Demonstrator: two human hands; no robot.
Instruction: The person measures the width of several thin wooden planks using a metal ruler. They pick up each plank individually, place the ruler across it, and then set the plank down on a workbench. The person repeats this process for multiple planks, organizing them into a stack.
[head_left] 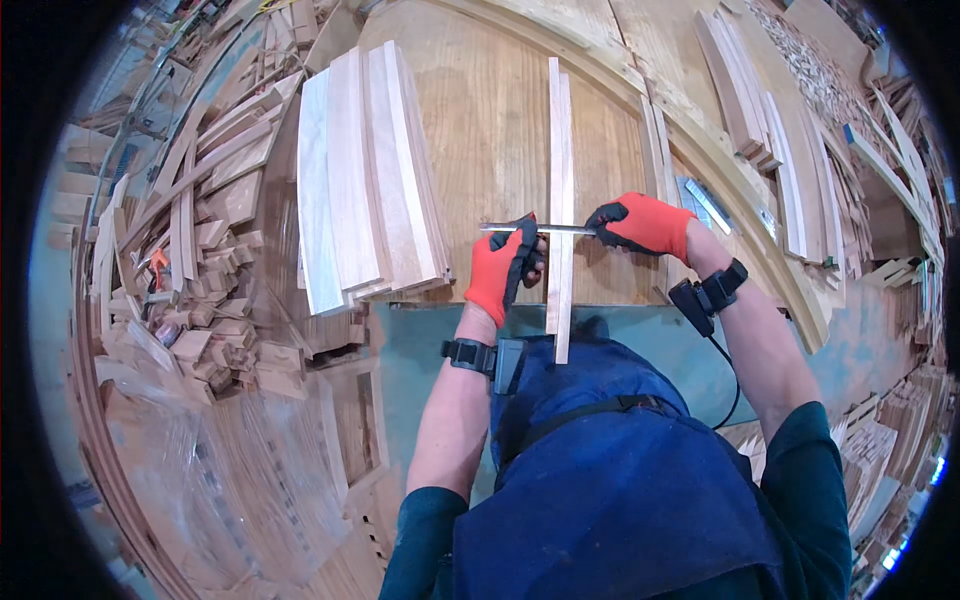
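Note:
Two narrow pale wood strips [559, 180] lie side by side on the wooden workbench, pointing away from me, their near ends jutting past its front edge. Across them runs a thin straight metal bar [570, 230], level from left to right; whether it is a ruler or another tool I cannot tell. My left hand [506, 264], in a red and black glove, is closed round the bar left of the strips. My right hand [645, 224], gloved alike, grips the bar's right end. Its fingertips hide that end.
Left on the workbench [480, 110] sits a stack of wide boards [370, 180]. A long curved wooden rail [760, 225] crosses the right side, with a shiny metal piece [707, 203] beside it. More boards [740, 90] lie beyond; offcuts [215, 330] are heaped at left.

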